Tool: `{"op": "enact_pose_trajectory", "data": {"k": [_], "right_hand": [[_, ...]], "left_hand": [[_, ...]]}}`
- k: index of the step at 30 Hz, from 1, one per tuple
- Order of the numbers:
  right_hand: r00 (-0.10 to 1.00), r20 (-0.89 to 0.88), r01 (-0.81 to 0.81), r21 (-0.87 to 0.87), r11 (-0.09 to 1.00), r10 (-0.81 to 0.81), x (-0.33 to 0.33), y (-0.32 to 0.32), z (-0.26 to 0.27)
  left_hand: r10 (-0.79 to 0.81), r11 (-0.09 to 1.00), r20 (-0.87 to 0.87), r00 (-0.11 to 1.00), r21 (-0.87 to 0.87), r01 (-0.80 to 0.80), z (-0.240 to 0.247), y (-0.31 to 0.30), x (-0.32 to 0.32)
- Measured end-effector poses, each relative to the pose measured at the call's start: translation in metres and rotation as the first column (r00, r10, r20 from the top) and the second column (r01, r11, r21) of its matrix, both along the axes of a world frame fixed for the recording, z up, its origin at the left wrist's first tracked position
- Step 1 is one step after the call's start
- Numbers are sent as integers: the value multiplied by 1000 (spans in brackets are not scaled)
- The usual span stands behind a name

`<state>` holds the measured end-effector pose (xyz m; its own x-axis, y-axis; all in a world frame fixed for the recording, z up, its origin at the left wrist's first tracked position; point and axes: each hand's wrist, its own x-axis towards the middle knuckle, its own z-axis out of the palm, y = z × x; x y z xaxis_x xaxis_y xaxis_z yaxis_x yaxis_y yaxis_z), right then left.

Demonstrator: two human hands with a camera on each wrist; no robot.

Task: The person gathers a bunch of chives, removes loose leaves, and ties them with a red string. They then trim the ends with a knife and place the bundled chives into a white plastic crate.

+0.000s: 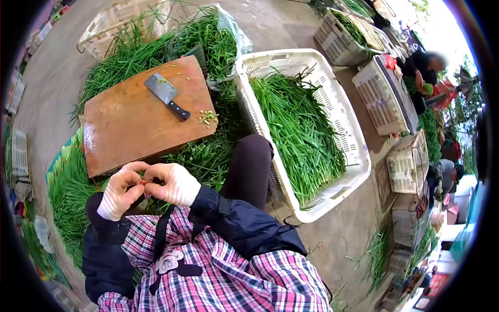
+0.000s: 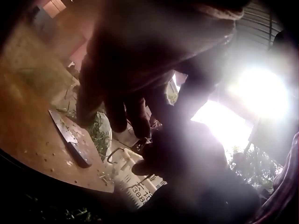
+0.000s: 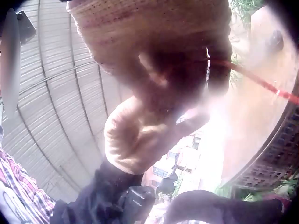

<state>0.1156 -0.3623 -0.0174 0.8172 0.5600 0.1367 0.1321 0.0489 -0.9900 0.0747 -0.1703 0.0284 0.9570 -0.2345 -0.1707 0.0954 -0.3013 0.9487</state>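
Observation:
Fingertips of both hands meet in front of the lap, at the near edge of a wooden board (image 1: 130, 122). The left hand (image 1: 120, 193) and the right hand (image 1: 174, 183) pinch a small red piece (image 1: 143, 182) between them. From the right hand (image 3: 163, 51), a thin red strip (image 3: 261, 83) runs off to the side in the right wrist view; its other end is out of sight. A cleaver (image 1: 165, 92) with a black handle lies on the board, beside small cut green bits (image 1: 208, 117). Dark blur hides most finger detail in the left wrist view.
A white crate (image 1: 358, 156) of long green stalks (image 1: 296, 130) stands right of the knee. More greens (image 1: 67, 197) lie around the board. Several crates line the right side, where a person (image 1: 421, 67) sits. Another crate (image 1: 96, 36) stands at the upper left.

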Motion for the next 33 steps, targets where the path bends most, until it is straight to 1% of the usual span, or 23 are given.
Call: {"op": "enact_pose_trajectory", "data": {"k": [2, 3, 4, 6, 7, 10, 11, 12, 14, 15, 16, 18, 19, 20, 22, 23, 24, 26, 27, 28, 30, 31, 33], "right_hand": [[996, -77, -51, 38, 998, 54, -1, -3, 0], [985, -151, -76, 65, 995, 85, -2, -4, 1], [985, -161, -62, 46, 997, 69, -1, -5, 2], [984, -174, -43, 11, 999, 44, 1, -5, 4], [991, -133, -23, -2, 1000, 23, 3, -6, 1], [997, -77, 14, -10, 1000, -15, 8, -7, 1], [990, -137, 19, 18, 1000, -16, 9, -8, 3], [981, -194, 22, 44, 999, -13, 11, -9, 8], [950, -313, 36, 92, 995, -5, 12, -11, 13], [961, -271, 108, 175, 979, -58, 11, -4, 11], [977, -193, 126, 145, 981, -97, 12, -1, 10], [984, -37, 178, 85, 980, -176, 14, 1, 14], [976, 91, 199, 23, 980, -200, 16, 2, 16], [944, 230, 233, 43, 972, -236, 19, 2, 20], [913, 372, 195, -46, 980, -164, 25, 4, 21], [909, 390, 191, -69, 979, -150, 25, 9, 17], [920, 385, 129, -107, 986, -79, 25, 10, 20], [929, 371, 47, -161, 986, 16, 25, 10, 27], [932, 357, 3, -195, 981, 68, 25, 10, 30], [951, 284, -67, -200, 977, 124, 24, 6, 38], [947, 313, -57, -82, 995, 80, 20, 9, 39], [942, 330, -28, -109, 994, 62, 21, 10, 38], [926, 375, 17, -150, 989, 41, 28, 13, 38]], "left_hand": [[-72, 997, -56, 996, 9, 72, 8, 0, 5], [-86, 995, -7, 996, 46, 86, 8, -3, 8], [-98, 992, 45, 994, 86, 93, 8, -4, 10], [16, 982, 35, 999, 189, -22, 12, -14, 12], [68, 986, 42, 997, 148, -74, 12, -19, 12], [63, 990, 192, 979, 114, -86, 2, -19, 16], [157, 987, 153, 976, -58, -150, -10, -19, 15], [220, 964, 101, 970, -174, -200, -13, -22, 15], [318, 870, -27, 948, -390, -303, -17, -31, 15], [312, 815, -65, 948, -494, -302, -24, -31, 16], [313, 731, -121, 942, -603, -320, -27, -33, 16], [283, 518, -238, 929, -778, -357, -33, -41, 16], [248, 453, -298, 922, -805, -382, -33, -41, 14], [172, 403, -340, 925, -832, -381, -39, -33, 11], [139, 453, -357, 924, -806, -380, -35, -24, 11], [131, 521, -322, 938, -783, -341, -31, -17, 11], [72, 584, -278, 958, -767, -267, -25, -12, 13], [4, 737, -206, 978, -661, -142, -17, 4, 16], [-23, 794, -160, 987, -603, -79, -16, 12, 19], [-71, 823, -156, 985, -567, -30, -14, 16, 19], [-163, 868, -155, 974, -492, 67, 1, 24, 22], [-140, 893, -167, 976, -447, 52, 5, 25, 23], [-58, 919, -122, 991, -395, 5, 10, 16, 27]]}}
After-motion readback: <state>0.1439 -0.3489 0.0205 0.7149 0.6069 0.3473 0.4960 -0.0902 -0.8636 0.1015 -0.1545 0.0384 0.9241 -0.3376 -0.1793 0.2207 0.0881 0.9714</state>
